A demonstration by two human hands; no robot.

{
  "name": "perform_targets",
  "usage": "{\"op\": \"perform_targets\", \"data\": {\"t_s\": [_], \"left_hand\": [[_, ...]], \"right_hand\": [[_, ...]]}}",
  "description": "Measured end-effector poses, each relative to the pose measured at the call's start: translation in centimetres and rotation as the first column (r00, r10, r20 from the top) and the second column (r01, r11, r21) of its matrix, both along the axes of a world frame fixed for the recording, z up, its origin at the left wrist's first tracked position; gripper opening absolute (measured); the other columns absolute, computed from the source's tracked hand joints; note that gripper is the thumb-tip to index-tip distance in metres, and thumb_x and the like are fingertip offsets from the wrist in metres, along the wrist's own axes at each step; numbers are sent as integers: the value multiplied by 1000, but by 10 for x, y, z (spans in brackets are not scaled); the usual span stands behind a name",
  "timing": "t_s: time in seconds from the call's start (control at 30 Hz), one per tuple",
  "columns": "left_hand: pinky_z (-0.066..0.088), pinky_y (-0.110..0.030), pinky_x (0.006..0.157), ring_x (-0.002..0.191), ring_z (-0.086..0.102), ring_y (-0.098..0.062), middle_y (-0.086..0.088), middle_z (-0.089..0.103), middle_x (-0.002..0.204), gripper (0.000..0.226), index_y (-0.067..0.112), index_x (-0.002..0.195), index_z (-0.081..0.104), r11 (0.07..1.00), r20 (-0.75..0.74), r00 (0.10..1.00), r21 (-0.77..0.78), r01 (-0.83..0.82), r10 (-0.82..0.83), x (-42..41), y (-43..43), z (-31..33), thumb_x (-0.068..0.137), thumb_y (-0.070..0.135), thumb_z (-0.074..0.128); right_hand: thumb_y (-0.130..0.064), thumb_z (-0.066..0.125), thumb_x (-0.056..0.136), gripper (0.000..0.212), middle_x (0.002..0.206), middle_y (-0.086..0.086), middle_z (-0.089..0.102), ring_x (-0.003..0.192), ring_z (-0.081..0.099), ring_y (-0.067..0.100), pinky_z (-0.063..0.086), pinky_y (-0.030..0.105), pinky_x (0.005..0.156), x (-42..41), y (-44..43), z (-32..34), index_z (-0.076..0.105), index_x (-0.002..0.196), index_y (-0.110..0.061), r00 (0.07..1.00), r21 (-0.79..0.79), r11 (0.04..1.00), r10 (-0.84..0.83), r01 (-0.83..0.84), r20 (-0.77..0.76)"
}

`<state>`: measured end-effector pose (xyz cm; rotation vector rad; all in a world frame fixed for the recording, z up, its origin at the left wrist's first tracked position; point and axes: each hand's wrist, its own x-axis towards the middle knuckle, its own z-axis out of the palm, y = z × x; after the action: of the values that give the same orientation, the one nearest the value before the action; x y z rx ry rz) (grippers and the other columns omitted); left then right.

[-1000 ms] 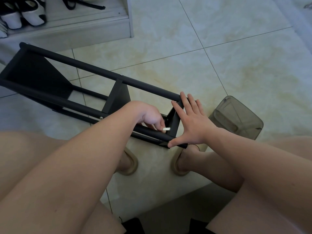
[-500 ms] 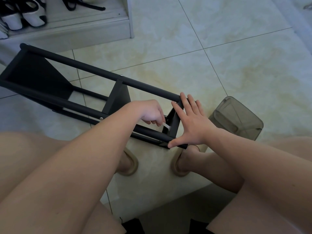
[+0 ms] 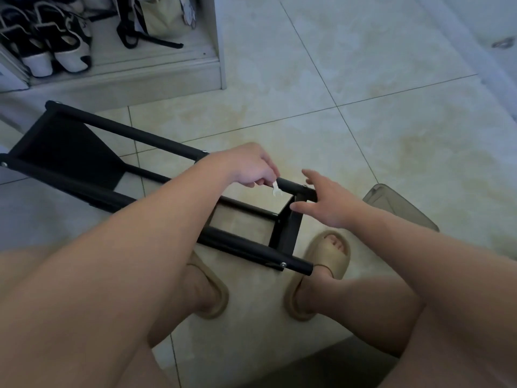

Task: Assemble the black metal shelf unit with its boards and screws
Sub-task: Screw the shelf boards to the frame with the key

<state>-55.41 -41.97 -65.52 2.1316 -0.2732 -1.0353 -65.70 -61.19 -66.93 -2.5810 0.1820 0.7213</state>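
Note:
The black metal shelf unit [image 3: 84, 152] lies on its side on the tiled floor, stretching from the upper left to my feet. My left hand [image 3: 249, 166] hovers over its upper tube and pinches a small white wrench [image 3: 275, 189], which hangs down beside that tube. My right hand [image 3: 327, 203] is at the near end board, fingers spread and loosely bent, with the thumb by the board's edge and the fingertips at the end of the upper tube. A silver screw [image 3: 283, 264] shows near the end of the lower tube.
A dark translucent plastic bin [image 3: 402, 205] sits right of my right hand. My feet in beige slippers [image 3: 330, 256] rest on the floor under the shelf's near end. A white shoe cabinet [image 3: 140, 77] with sandals and a bag stands at the upper left.
My left hand lifted the white wrench from the lower tube up to the upper tube. My right hand left its flat press on the end board and now hovers with spread fingers. The view tilted up.

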Motion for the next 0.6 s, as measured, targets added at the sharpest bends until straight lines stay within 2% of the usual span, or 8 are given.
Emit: {"op": "perform_targets", "data": {"t_s": [0.07, 0.13, 0.2, 0.3, 0.43, 0.5, 0.6], "left_hand": [[51, -22, 66, 69, 60, -9, 5, 68, 74, 17, 23, 93, 74, 1000, 68, 997, 8, 21, -22, 14, -6, 6, 90, 10, 62], [44, -23, 66, 75, 59, -8, 6, 64, 82, 22, 24, 100, 73, 990, 162, 980, 104, 95, -111, 21, -7, 8, 93, 9, 58], [40, -25, 71, 85, 58, -14, 4, 60, 93, 29, 21, 110, 72, 966, 237, 954, 220, 134, -186, 29, -4, 5, 96, 7, 52], [39, -25, 78, 95, 56, -21, -2, 58, 102, 32, 19, 113, 69, 953, 226, 958, 284, 108, -176, 43, 9, -3, 97, 5, 45], [43, -29, 82, 99, 64, -22, -4, 64, 100, 25, 25, 94, 61, 977, 221, 974, 211, -5, -42, 74, 23, -5, 98, 5, 47], [47, -31, 80, 89, 68, -22, -7, 65, 97, 27, 27, 89, 59, 987, 199, 980, 153, -46, 15, 87, 25, -3, 99, 6, 45], [50, -33, 65, 80, 69, -32, -9, 55, 91, 20, 15, 105, 62, 993, 89, 994, 99, -70, 61, 94, 26, -2, 98, 0, 50]], "right_hand": [[-54, 72, 86, 63, 122, 4, 63, 111, 57, 27, 45, 34, 86, 14, -4, -3, 51, 136, -22, 995, -27, 1000, 10, -13, -94], [-58, 76, 81, 51, 95, -3, 60, 93, 58, 25, 41, 32, 68, 20, -5, -3, 56, 111, -21, 985, -46, 997, 49, -58, -164], [-60, 78, 78, 55, 91, -4, 56, 88, 58, 23, 40, 32, 63, 29, -7, -2, 51, 106, -22, 979, -41, 996, 75, -84, -187], [-56, 79, 79, 54, 92, 0, 58, 81, 56, 19, 40, 32, 62, 42, -10, -1, 47, 106, -21, 988, -5, 998, 59, -61, -143], [-49, 80, 81, 52, 85, 0, 56, 72, 52, 17, 37, 32, 59, 68, -13, 3, 45, 105, -20, 998, 54, 996, 67, -66, -22], [-45, 82, 81, 51, 86, -2, 56, 73, 52, 17, 38, 31, 59, 81, -12, 8, 44, 104, -20, 993, 74, 991, 108, -112, 54], [-38, 84, 79, 51, 86, -7, 53, 74, 51, 13, 37, 30, 59, 94, -6, 10, 39, 98, -21, 973, 37, 980, 190, -197, 134]]}}
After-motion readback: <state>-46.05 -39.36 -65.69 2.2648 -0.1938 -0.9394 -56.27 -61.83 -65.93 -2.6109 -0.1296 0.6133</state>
